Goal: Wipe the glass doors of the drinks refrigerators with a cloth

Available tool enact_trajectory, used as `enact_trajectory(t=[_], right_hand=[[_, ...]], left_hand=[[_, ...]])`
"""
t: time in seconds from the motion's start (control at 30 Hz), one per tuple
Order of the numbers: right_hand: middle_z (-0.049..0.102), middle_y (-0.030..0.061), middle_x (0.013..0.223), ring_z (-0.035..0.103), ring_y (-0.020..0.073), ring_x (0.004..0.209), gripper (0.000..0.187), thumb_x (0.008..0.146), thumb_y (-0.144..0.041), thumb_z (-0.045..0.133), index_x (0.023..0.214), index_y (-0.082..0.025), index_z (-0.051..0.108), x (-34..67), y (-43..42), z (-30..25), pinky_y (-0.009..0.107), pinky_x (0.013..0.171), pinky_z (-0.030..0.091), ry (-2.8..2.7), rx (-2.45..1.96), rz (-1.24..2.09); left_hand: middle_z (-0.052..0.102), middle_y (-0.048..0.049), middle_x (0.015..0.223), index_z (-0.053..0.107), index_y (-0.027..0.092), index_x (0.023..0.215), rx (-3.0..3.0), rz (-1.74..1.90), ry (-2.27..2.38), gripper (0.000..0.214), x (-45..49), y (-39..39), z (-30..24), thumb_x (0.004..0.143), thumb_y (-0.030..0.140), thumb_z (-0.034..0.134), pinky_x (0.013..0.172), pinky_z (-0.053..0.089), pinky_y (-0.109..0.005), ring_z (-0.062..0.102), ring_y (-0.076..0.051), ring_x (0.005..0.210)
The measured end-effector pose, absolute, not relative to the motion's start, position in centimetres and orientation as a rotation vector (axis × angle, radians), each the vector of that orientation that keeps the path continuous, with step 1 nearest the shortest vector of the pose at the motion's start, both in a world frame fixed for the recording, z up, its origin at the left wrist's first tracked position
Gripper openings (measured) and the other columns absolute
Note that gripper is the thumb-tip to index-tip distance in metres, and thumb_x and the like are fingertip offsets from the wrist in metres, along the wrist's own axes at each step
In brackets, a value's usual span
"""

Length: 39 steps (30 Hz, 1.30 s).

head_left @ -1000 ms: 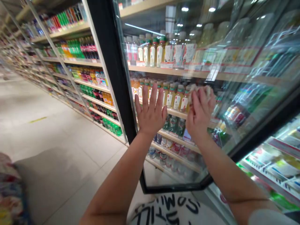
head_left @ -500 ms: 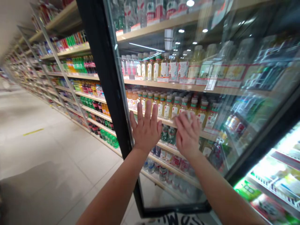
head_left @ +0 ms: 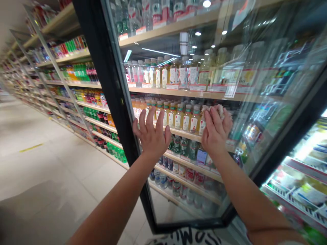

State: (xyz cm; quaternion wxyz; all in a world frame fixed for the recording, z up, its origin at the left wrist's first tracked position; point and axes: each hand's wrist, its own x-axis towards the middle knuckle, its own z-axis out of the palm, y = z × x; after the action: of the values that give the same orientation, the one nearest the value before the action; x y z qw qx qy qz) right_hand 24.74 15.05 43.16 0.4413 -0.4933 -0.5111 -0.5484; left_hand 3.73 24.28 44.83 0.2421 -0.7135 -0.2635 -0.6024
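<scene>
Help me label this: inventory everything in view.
Glass door: one, clear, black-framed, centre
Cloth: one, pale, at the glass
Bottles: many, multicoloured, behind glass
Shelves: several, pale brown, behind glass
Price labels: many, white-and-red, shelf edges
Aisle drinks: many, multicoloured, left
Packaged goods: many, mixed, right
Floor: one, pale, left
Strip: one, yellow, on floor
Shirt: one, pale, black lettering, bottom
Arms: two, bare, lower edge
Left hand: one, bare, door's left side
Right hand: one, bare, on cloth

We hold both bare forearms raised before the glass door [head_left: 112,88], our left hand [head_left: 154,136] palm-forward with fingers spread and slightly bent near its left edge, our right hand [head_left: 216,132] further right across it, fingers bunched together.
</scene>
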Motion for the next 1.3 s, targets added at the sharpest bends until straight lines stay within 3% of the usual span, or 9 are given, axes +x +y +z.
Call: enact_trajectory(t=[0.1,0.33,0.5,0.7,0.8,0.93,1.0,1.17,1.3], right_hand=[[0.049,0.0054,0.154,0.029,0.0312,0.152,0.063,0.095,-0.016,0.042,0.156,-0.029,0.036,25.0,14.9,43.2,0.059,0.121,0.028,-1.268,-1.235,-1.378],[0.046,0.0024,0.157,0.026,0.0297,0.153,0.063,0.097,-0.022,0.039,0.158,-0.032,0.030,25.2,14.2,42.7,0.060,0.121,0.030,-1.282,-1.252,-1.413],[0.049,-0.0022,0.154,0.031,0.0270,0.152,0.053,0.098,-0.025,0.038,0.150,-0.035,0.045,28.4,12.2,47.0,0.057,0.122,0.030,-1.489,-1.345,-1.412],[0.037,0.0122,0.160,0.025,0.0301,0.153,0.053,0.103,-0.026,0.024,0.153,-0.018,0.040,30.4,13.0,54.1,0.063,0.124,0.013,-1.167,-1.250,-1.331],[0.038,0.0065,0.161,0.018,0.0296,0.155,0.055,0.100,-0.024,0.030,0.154,-0.021,0.037,27.7,13.6,52.5,0.062,0.125,0.016,-1.304,-1.339,-1.388],[0.041,-0.0048,0.160,0.022,0.0256,0.155,0.055,0.097,-0.024,0.039,0.151,-0.034,0.042,26.5,12.8,51.9,0.057,0.125,0.021,-1.684,-1.360,-1.457],[0.039,-0.0032,0.161,0.021,0.0261,0.155,0.055,0.097,-0.023,0.041,0.151,-0.033,0.042,27.7,12.3,54.0,0.059,0.125,0.018,-1.657,-1.360,-1.431],[0.043,0.0056,0.158,0.027,0.0248,0.152,0.057,0.093,-0.012,0.036,0.149,-0.019,0.046,30.5,13.0,59.1,0.056,0.125,0.018,-1.237,-1.336,-1.427],[0.041,-0.0042,0.160,0.020,0.0208,0.155,0.052,0.098,-0.023,0.039,0.149,-0.029,0.044,29.9,13.0,58.2,0.053,0.127,0.017,-1.509,-1.387,-1.474]], left_hand=[[0.041,-0.0093,0.158,0.047,0.025,0.150,-1.999,-1.614,-0.667,0.052,4.7,23.0,49.5,0.099,0.036,0.048,0.125,0.013,-0.055,0.031,-0.031,0.149],[0.031,-0.0059,0.164,0.038,0.026,0.155,-1.971,-1.554,-0.364,0.068,8.6,20.8,60.8,0.089,0.017,0.053,0.126,0.006,-0.061,0.020,-0.035,0.154],[0.032,-0.0078,0.163,0.039,0.024,0.155,-1.991,-1.559,-0.327,0.069,9.7,21.1,61.0,0.089,0.016,0.056,0.124,0.005,-0.068,0.021,-0.040,0.153],[0.035,-0.0099,0.161,0.037,0.019,0.156,-1.940,-1.519,-0.355,0.066,9.3,21.0,60.8,0.092,0.020,0.053,0.123,0.011,-0.068,0.025,-0.043,0.150],[0.031,-0.0132,0.163,0.033,0.016,0.158,-1.955,-1.462,-0.392,0.066,9.6,21.3,61.0,0.093,0.019,0.049,0.122,0.010,-0.070,0.023,-0.044,0.151],[0.026,-0.0119,0.165,0.029,0.020,0.159,-1.933,-1.479,-0.412,0.064,10.4,22.1,61.1,0.097,0.022,0.044,0.120,0.006,-0.071,0.018,-0.043,0.152],[0.026,-0.0129,0.165,0.028,0.019,0.159,-1.940,-1.475,-0.414,0.063,10.6,22.4,61.1,0.098,0.024,0.044,0.120,0.007,-0.072,0.018,-0.043,0.152],[0.024,-0.0122,0.166,0.024,0.019,0.160,-2.021,-1.463,-0.420,0.064,10.5,22.5,61.2,0.099,0.027,0.043,0.121,0.002,-0.071,0.017,-0.044,0.152],[0.021,-0.0088,0.167,0.022,0.023,0.161,-2.151,-1.432,-0.531,0.064,10.5,22.2,61.4,0.100,0.031,0.040,0.122,-0.003,-0.067,0.013,-0.041,0.153]])
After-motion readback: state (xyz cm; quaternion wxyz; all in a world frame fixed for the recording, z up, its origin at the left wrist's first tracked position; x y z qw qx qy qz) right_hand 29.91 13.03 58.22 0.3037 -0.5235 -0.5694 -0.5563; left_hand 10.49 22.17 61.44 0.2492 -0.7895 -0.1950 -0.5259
